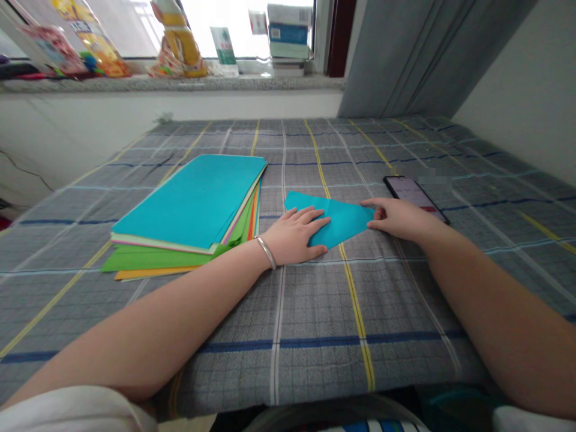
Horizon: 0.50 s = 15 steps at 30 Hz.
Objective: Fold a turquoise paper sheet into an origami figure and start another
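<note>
A folded blue sheet of paper (pixel 345 221) lies on the plaid cloth between my hands, tapering toward the right. My left hand (pixel 300 235) rests flat on its left part with the fingers spread. At the right tip, my right hand (pixel 390 218) pinches the paper's corner between thumb and forefinger; the other fingers are curled in. Left of my left hand sits a stack of coloured paper (pixel 193 201), blue on top, with green, orange and other sheets showing below.
A phone (pixel 414 195) with a lit screen lies just behind my right hand. Grey plaid cloth (pixel 315 312) covers the surface. Along the windowsill (pixel 180 84) stand snack bags, a yellow bottle (pixel 182 45) and stacked boxes (pixel 289 36). A grey curtain (pixel 405 54) hangs at the back right.
</note>
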{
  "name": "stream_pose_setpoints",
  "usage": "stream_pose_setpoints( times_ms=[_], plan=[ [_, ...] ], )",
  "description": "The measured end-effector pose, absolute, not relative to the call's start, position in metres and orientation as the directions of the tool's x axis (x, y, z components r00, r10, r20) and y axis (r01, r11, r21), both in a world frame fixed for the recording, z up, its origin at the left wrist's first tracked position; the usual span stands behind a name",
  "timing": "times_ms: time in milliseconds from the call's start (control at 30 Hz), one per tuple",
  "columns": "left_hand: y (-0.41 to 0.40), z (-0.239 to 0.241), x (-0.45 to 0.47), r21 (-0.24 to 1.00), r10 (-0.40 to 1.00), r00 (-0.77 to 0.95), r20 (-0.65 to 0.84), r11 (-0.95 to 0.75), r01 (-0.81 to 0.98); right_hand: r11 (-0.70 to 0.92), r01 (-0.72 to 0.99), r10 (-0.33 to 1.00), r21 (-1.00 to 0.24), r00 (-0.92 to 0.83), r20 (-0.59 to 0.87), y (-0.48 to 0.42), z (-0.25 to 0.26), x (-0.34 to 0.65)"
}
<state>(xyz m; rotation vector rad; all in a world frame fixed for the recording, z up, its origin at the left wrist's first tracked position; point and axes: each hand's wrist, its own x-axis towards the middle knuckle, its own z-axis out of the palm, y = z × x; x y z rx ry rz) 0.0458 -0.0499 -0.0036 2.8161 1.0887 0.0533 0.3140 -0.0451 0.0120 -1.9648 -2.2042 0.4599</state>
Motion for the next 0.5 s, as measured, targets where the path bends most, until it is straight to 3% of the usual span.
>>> stream_pose_setpoints(
  times_ms=[333, 400, 500],
  plan=[
    [-0.048, -0.003, 0.045, 0.162, 0.676, 0.736, -0.038, -0.723, 0.672, 0.127, 0.954, 0.99, -0.271, -0.137, -0.016, -0.044, 0.004, 0.321],
    [-0.047, -0.003, 0.045, 0.174, 0.671, 0.739, -0.058, -0.722, 0.669, 0.141, 0.957, 0.989, -0.255, -0.121, 0.09, -0.047, 0.001, 0.318],
    [-0.046, -0.003, 0.043, 0.201, 0.66, 0.747, -0.08, -0.723, 0.661, 0.236, 0.95, 0.918, -0.203, -0.149, 0.368, -0.054, -0.001, 0.305]
  ],
)
